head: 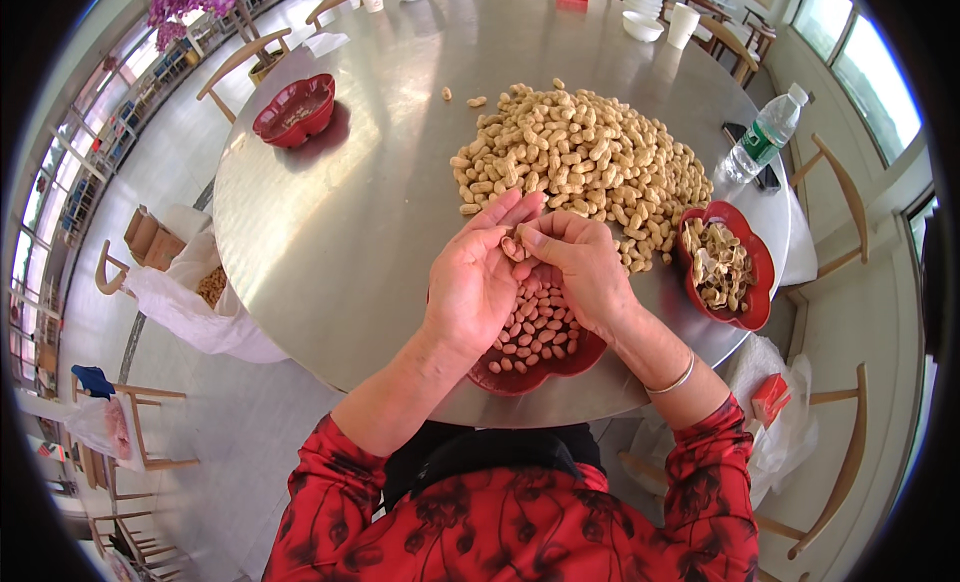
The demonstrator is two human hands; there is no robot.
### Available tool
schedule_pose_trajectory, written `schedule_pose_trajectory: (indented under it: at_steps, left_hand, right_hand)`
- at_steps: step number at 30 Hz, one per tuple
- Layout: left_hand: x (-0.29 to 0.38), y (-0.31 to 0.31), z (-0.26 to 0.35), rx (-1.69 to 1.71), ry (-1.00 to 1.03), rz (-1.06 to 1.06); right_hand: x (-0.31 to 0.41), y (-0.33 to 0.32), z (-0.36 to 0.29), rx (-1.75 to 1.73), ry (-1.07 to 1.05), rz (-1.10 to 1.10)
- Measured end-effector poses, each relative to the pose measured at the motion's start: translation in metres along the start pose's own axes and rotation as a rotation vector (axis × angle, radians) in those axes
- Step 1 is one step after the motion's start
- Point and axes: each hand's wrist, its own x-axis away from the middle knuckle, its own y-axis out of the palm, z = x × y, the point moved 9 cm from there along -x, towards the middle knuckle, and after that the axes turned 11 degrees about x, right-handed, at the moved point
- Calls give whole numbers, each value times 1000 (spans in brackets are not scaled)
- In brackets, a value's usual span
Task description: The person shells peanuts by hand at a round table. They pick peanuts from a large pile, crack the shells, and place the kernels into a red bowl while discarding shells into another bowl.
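Note:
Both my hands meet above a red scalloped bowl (pixel 525 384) that holds shelled peanut kernels (pixel 541 328). An opened peanut (pixel 513 247) lies between them. My left hand (pixel 474 282) is half cupped, palm up, its fingertips around the peanut. My right hand (pixel 585 270) pinches the peanut with thumb and forefinger. Just beyond the hands rises a large pile of unshelled peanuts (pixel 577 154). At the right, another red scalloped bowl (pixel 763 282) holds empty peanut shells (pixel 716 270).
On the round metal table (pixel 337 244) stand a third red bowl (pixel 319 113) at the far left, a plastic water bottle (pixel 772 131) beside a dark phone (pixel 768 180), a white bowl (pixel 642 26) and paper cups (pixel 682 26). Two loose peanuts (pixel 476 101) lie behind the pile.

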Motion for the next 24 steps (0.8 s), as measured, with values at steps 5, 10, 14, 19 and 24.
schedule_pose_trajectory:
  at_steps: [5,10,14,19,24]
  left_hand:
    - [-2,-5,-9,61,-46,49]
    - [-4,-12,-16,117,-124,46]
    - [-5,-19,-17,164,-135,80]
    - [-4,-18,-17,140,-122,48]
    - [-1,-12,-16,78,-134,135]
  right_hand:
    - [6,-9,-22,312,-206,125]
    - [22,2,-52,906,-698,266]
    - [33,18,-62,1010,-829,247]
    - [32,15,-61,1017,-824,270]
    - [17,-10,-50,840,-582,299]
